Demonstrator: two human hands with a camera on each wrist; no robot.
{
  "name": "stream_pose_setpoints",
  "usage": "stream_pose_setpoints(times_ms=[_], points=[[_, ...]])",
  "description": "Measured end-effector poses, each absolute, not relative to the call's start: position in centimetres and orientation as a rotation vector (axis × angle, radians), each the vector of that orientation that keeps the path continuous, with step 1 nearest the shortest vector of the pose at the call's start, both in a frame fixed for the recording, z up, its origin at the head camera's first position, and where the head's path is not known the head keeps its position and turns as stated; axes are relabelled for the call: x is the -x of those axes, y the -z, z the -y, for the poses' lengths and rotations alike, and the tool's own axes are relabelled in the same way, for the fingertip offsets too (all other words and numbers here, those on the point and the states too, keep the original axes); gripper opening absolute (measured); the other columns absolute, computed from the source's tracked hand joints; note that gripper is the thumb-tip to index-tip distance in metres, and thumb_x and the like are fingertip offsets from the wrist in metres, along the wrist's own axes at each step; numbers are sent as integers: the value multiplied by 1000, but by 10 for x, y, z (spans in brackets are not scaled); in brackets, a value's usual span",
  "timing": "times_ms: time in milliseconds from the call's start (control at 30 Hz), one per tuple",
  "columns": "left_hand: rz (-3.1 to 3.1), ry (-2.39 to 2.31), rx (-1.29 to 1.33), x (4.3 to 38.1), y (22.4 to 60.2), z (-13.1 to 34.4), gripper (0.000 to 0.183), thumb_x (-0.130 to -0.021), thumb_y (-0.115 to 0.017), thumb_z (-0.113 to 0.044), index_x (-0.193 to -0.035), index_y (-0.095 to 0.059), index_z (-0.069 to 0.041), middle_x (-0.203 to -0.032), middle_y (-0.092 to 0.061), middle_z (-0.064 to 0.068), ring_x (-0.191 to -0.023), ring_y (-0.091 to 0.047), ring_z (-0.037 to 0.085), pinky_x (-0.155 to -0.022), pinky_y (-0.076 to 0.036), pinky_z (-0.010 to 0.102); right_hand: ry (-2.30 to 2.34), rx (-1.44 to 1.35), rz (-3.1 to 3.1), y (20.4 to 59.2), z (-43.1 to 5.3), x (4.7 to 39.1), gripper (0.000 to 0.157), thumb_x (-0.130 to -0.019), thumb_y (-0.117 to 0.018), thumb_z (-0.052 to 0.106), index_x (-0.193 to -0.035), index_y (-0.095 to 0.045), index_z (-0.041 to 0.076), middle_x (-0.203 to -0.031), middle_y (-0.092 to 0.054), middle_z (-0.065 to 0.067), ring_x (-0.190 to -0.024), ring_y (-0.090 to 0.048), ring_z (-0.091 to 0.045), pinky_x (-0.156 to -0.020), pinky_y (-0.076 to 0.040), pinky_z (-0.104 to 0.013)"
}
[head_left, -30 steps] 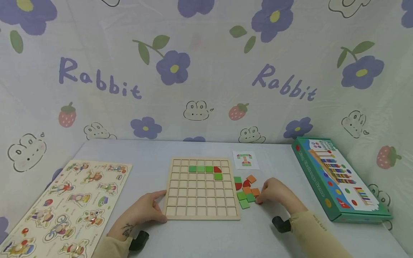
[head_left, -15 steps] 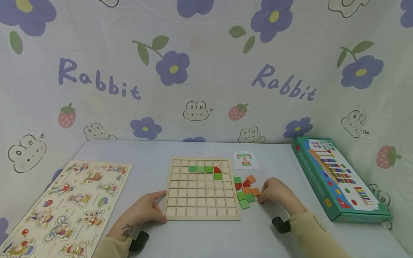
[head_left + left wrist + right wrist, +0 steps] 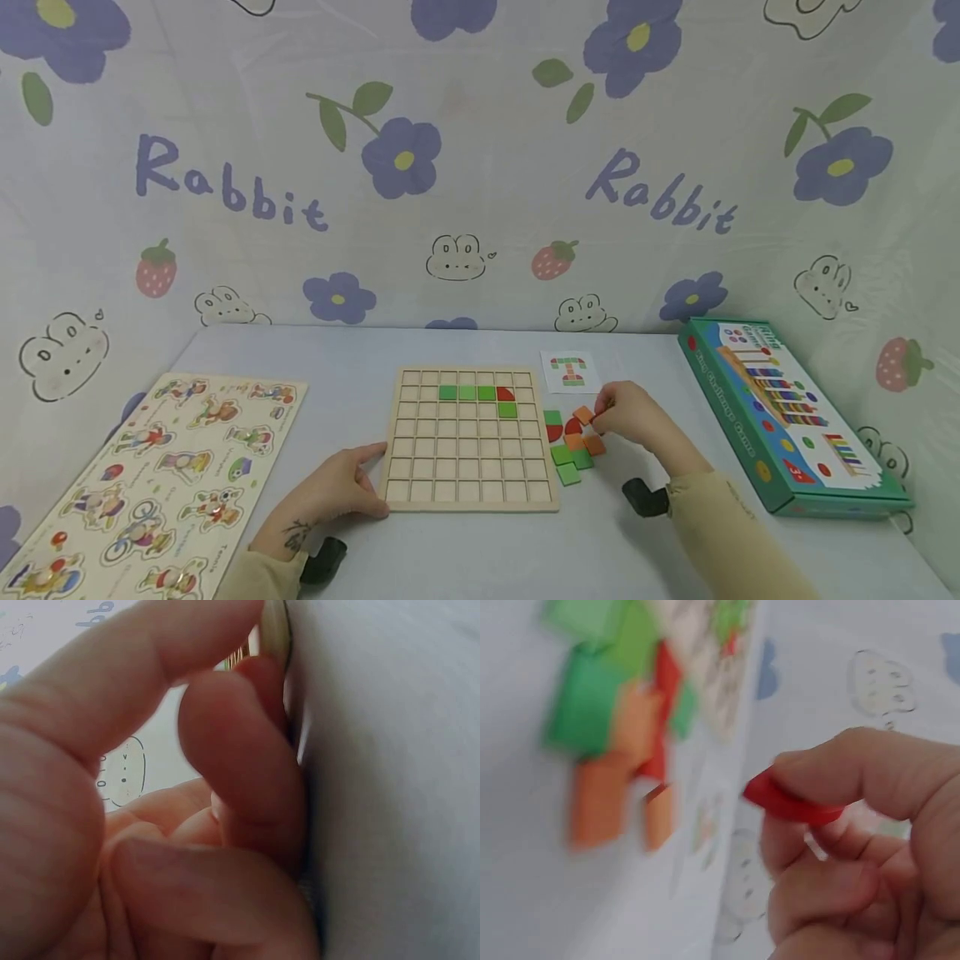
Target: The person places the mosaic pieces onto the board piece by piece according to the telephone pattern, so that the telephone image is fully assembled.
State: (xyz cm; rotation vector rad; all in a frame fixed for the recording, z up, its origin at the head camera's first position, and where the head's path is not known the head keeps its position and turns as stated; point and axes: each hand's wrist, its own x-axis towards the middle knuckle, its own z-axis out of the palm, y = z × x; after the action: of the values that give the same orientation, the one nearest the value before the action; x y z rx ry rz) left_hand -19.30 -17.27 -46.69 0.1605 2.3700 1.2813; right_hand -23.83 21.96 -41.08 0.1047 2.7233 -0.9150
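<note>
My right hand pinches a red rounded tile between thumb and fingertip, raised off the table. In the head view this hand is over the right side of the loose tiles, hiding the red one. My left hand rests against the left edge of a wooden grid board, thumb near its front corner and index finger farther up. Set into the board are a row of green tiles, a red quarter-round tile and another green tile below it.
Loose orange tiles, green tiles and red tiles lie right of the board. A pattern card lies behind them. A green game box stands at right, a picture puzzle board at left.
My right hand has moved from the near right side of the tile pile up and away, toward the card, with the red tile. My left hand and the board have stayed put.
</note>
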Motion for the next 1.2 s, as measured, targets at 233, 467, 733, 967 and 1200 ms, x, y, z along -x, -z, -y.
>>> stream_pose_setpoints(times_ms=[233,467,733,967,1200], points=[[-2379,-1270,-163,194,468,173,90,-60,-79,-3,-139,-38,0,-56,-56,1,-45,-42,9,-45,-34,24,1247,75,-2694,391,-184,258,11,-85,-62,11,-90,-56,3,-89,-61,-10,-77,-56,-21,-67,-47,-33],[-2377,-1266,-162,194,467,173,89,-60,-79,-4,-139,-38,-1,-56,-56,1,-46,-43,9,-46,-34,24,1373,220,-2583,391,-141,279,13,-93,-52,9,-104,-55,2,-98,-55,-18,-74,-61,-24,-67,-53,-30],[-2371,-1275,-163,193,466,174,89,-61,-80,-4,-139,-37,0,-55,-56,1,-46,-43,9,-46,-35,23,1278,299,-2719,399,-97,299,6,-86,-61,5,-91,-58,4,-86,-60,-10,-72,-58,-22,-62,-48,-27],[-2374,-1275,-158,193,467,174,90,-60,-80,-4,-139,-38,0,-55,-56,1,-46,-44,9,-46,-35,23,1080,431,-2788,409,-64,305,6,-87,-58,2,-89,-64,3,-89,-63,-9,-79,-54,-19,-69,-45,-29],[-2369,-1270,-162,194,467,174,89,-61,-79,-4,-140,-37,-1,-56,-56,1,-46,-44,8,-46,-35,23,848,502,-2832,420,-39,308,12,-88,-56,2,-89,-66,6,-89,-66,-5,-79,-56,-16,-73,-45,-30]])
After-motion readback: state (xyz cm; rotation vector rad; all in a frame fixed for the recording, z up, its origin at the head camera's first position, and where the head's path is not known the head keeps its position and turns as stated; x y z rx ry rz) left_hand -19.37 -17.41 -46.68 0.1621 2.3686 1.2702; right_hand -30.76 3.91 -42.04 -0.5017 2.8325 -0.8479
